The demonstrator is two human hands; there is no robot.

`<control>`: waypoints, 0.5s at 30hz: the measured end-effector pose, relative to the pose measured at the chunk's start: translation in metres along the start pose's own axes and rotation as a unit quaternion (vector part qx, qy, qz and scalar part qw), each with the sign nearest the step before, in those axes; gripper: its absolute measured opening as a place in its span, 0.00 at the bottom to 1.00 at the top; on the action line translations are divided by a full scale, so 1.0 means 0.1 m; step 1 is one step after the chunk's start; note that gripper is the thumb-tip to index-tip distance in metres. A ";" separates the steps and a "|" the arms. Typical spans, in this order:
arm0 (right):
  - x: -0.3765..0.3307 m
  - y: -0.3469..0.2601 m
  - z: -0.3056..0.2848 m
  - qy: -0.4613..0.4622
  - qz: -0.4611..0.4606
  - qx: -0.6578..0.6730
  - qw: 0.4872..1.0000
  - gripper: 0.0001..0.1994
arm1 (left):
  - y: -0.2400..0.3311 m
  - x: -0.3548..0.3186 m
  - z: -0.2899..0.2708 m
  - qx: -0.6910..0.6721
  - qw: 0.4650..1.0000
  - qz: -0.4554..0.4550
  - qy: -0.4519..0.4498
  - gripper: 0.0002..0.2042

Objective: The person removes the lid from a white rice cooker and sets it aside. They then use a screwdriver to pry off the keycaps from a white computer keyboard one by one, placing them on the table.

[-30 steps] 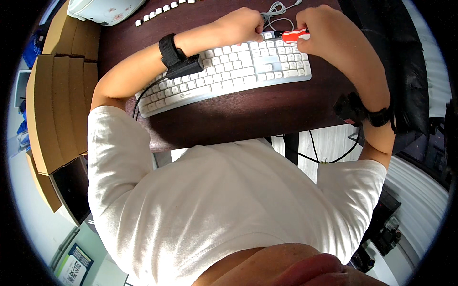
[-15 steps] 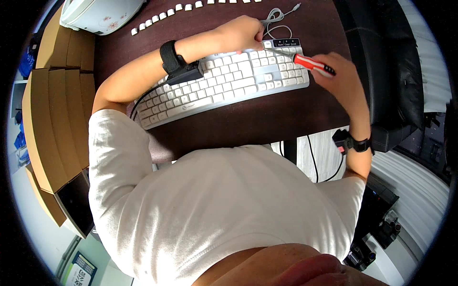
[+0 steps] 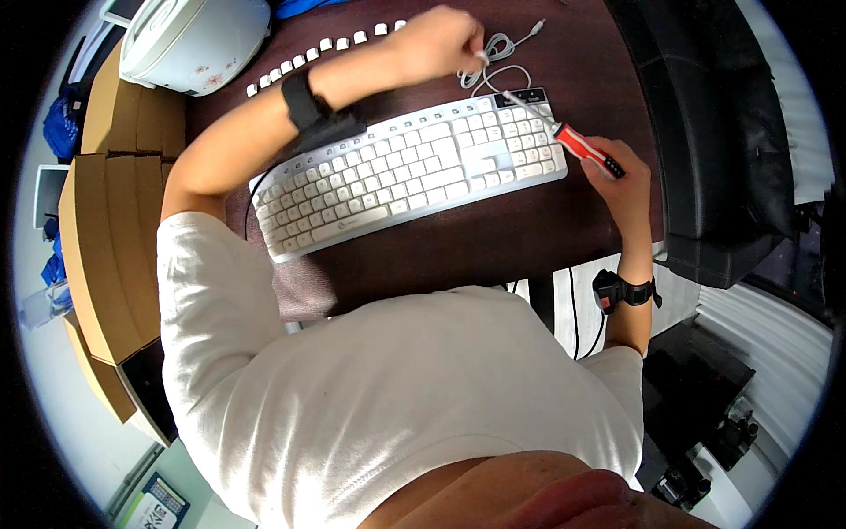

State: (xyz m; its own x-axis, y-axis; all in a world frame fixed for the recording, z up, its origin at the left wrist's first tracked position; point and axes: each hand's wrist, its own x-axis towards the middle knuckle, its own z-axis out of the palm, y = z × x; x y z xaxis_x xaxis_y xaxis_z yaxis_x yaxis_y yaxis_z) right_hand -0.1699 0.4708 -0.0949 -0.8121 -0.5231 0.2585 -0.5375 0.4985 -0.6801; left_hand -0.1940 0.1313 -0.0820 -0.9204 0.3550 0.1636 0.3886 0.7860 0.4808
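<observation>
A white keyboard lies slightly tilted on the dark table, with bare key switches along its top row and a gap at the arrow keys. Above its far edge, near the coiled cable, my left hand is closed, with a small white keycap pinched in its fingertips. My right hand is wrapped round the red-and-black handle of a screwdriver. The metal shaft points up and left, its tip over the keyboard's top right corner, beside the black indicator strip.
Loose white keycaps stand in a curved row at the back, partly hidden by my left arm. A white rice cooker sits at the far left, above cardboard boxes. The grey cable is coiled behind the keyboard. A black chair borders the right.
My left hand has lifted off the keyboard's top row and moved up with the keycap. My right hand has drawn slightly back with the screwdriver.
</observation>
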 end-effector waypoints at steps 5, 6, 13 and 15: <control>-0.15 0.59 0.08 0.088 0.189 0.140 0.968 0.11 | -0.20 0.74 -0.09 0.101 0.994 -0.042 -0.008 0.11; -0.18 0.66 0.07 0.101 0.238 0.187 0.948 0.12 | -0.19 0.85 -0.09 0.103 0.987 -0.104 -0.066 0.11; -0.15 0.72 0.14 0.120 0.251 0.227 0.933 0.12 | -0.70 0.99 0.25 0.245 0.963 -0.071 -0.091 0.12; -0.15 0.70 0.14 0.119 0.247 0.231 0.933 0.12 | -0.58 1.01 0.21 0.228 0.959 -0.109 -0.125 0.13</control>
State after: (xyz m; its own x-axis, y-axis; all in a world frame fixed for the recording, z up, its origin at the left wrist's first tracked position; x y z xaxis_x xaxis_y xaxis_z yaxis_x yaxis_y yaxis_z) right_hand -0.1921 0.5042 -0.1565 -0.9921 -0.1113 -0.0576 0.0271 0.2582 -0.9657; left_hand -0.3084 0.1325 -0.1117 -0.9653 0.2218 -0.1380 0.2179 0.9750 0.0430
